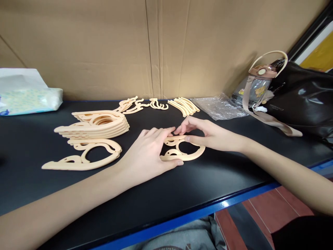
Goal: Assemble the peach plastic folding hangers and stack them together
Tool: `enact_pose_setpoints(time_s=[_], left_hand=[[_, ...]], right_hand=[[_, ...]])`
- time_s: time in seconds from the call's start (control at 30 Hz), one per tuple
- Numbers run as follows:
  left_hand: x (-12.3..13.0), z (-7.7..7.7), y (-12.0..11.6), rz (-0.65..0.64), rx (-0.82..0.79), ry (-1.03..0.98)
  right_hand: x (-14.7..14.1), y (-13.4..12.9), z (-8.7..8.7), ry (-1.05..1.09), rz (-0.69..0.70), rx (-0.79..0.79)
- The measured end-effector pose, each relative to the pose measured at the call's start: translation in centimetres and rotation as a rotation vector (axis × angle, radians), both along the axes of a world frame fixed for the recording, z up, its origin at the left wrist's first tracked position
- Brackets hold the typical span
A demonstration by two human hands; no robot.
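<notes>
Hanger (191,157) in half-closed grip of left hand (153,147) and right hand (205,133), bag (308,100) lettering illegible

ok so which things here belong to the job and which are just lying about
Apparently in the job: cream piece being handled, matching stack, nearby loose piece, forked pieces, curved hooks, slim strips.
Apparently just lying about: tissue pack, bottle, black bag; clear plastic could be either.

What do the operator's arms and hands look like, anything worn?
Left hand and right hand: ungloved, no rings visible. Left forearm and right forearm: slim, bare, no sleeve, watch, cable or marking in view. The black patch at lower right may be clothing; can't tell.
</notes>
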State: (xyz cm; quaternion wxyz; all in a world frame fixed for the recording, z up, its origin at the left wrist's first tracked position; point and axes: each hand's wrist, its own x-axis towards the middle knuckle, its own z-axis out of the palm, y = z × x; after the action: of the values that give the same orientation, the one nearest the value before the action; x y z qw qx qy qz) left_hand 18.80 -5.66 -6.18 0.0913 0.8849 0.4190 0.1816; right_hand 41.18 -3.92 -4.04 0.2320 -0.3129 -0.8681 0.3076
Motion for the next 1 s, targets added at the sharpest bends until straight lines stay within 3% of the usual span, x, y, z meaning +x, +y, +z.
enact_pose_setpoints(time_s=[0.17,0.37,0.53,1.0], left_hand=[[0.1,0.1,-0.5,-0.008,0.249,0.061],[0.2,0.4,-0.6,-0.049,0.539,0.125],[0.4,0.6,-1.1,-0.049,0.602,0.186],[0.3,0.8,-1.1,-0.035,0.679,0.320]], right_hand=[[-0.2,-0.4,0.1,-0.140,-0.156,0.287],[-1.1,-1.2,-0.3,-0.150,-0.156,0.246],[-1.5,-1.2,-0.7,-0.063,-0.130,0.178],[-1.5,-1.4,-0.3,-0.034,-0.121,0.227]])
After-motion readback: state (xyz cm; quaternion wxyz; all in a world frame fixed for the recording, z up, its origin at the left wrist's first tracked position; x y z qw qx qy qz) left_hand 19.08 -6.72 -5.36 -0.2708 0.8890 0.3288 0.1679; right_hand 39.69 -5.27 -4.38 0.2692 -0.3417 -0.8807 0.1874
